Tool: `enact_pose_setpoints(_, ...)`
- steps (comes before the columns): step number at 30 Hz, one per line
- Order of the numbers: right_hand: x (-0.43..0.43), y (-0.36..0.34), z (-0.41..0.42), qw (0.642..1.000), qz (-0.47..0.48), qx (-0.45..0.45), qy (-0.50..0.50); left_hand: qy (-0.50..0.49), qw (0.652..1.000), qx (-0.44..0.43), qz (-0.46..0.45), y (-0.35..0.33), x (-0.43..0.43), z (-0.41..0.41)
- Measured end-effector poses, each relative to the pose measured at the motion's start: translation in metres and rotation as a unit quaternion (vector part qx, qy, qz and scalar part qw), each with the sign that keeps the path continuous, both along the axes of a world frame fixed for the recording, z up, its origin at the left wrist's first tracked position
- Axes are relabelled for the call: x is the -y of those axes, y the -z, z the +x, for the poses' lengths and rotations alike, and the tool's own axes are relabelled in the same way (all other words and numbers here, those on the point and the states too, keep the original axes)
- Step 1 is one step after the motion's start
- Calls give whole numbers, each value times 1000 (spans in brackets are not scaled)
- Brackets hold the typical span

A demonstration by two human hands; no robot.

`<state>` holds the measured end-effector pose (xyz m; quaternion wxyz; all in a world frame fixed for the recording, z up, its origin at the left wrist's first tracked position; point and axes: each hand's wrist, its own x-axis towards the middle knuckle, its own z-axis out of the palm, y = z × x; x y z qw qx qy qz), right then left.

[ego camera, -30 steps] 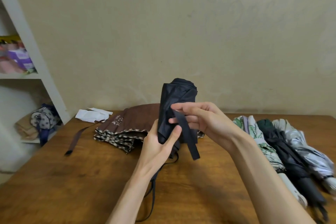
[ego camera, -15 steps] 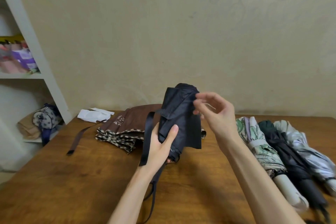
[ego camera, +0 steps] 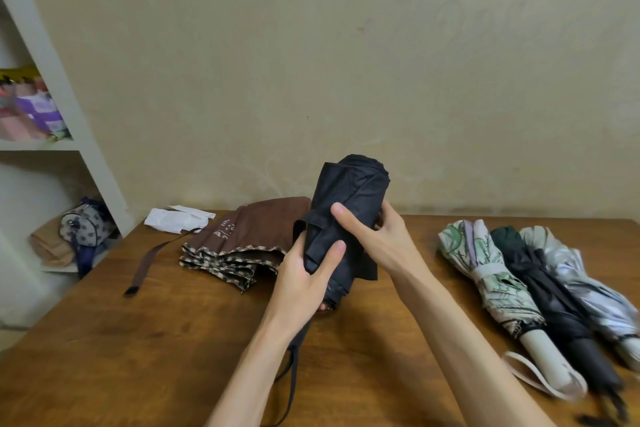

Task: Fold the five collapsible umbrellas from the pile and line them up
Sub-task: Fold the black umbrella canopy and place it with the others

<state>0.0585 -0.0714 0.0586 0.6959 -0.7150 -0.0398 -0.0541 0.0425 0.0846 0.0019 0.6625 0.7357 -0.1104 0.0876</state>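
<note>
I hold a rolled black umbrella (ego camera: 349, 194) upright above the middle of the wooden table (ego camera: 173, 340). My left hand (ego camera: 304, 274) grips its lower part, thumb across the fabric. My right hand (ego camera: 374, 236) wraps round its middle from the right, thumb pressing the front. Its wrist cord (ego camera: 292, 367) hangs down past my left forearm. A brown umbrella (ego camera: 242, 239) with a checked edge lies unrolled behind it, its strap (ego camera: 145, 263) trailing left. On the right lie three folded umbrellas side by side: a leaf-print one (ego camera: 491, 274), a dark one (ego camera: 550, 295) and a silver-grey one (ego camera: 595, 288).
White folded cloth (ego camera: 176, 218) lies at the table's back left corner. A white shelf unit (ego camera: 69, 135) stands at the left with bags (ego camera: 83, 225) and colourful items (ego camera: 31, 107). A beige wall runs right behind the table.
The black strap that hung loose beside the umbrella is now wrapped against it. My right hand has come down from the umbrella's top edge and closed round its middle.
</note>
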Motion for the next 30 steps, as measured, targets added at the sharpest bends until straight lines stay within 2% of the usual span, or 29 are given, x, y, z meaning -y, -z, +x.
enact_pose_setpoints(4, 5, -1, -2, 999, -5, -3, -41, -3, 1000, -16, -6, -3, -2, -2)
enact_pose_setpoints(10, -2, 7, 4, 999, -31, 20, 13, -15, 1000, -5, 15, 1, 6, -4)
enact_pose_setpoints(16, -10, 16, 5, 997, -9, 35, 69, -74, 986, 63, 136, 1, 13, -9)
enact_pose_setpoints(19, -10, 17, 4, 997, 23, 30, 69, -131, 979, 111, 109, 5, 19, -13)
enact_pose_setpoints(21, -8, 15, 5, 997, 23, 30, 71, -134, 979, 129, 85, 5, 23, -15)
enact_pose_setpoints(25, -2, 7, 1, 999, -16, 42, 19, -120, 975, 132, 131, 1, 20, -14)
enact_pose_setpoints(28, 8, -5, -4, 997, -12, 54, -45, -101, 988, 108, 36, -4, 16, -13)
enact_pose_setpoints(30, 14, -5, -3, 997, 0, 73, -10, -94, 991, 84, -38, -9, 11, -13)
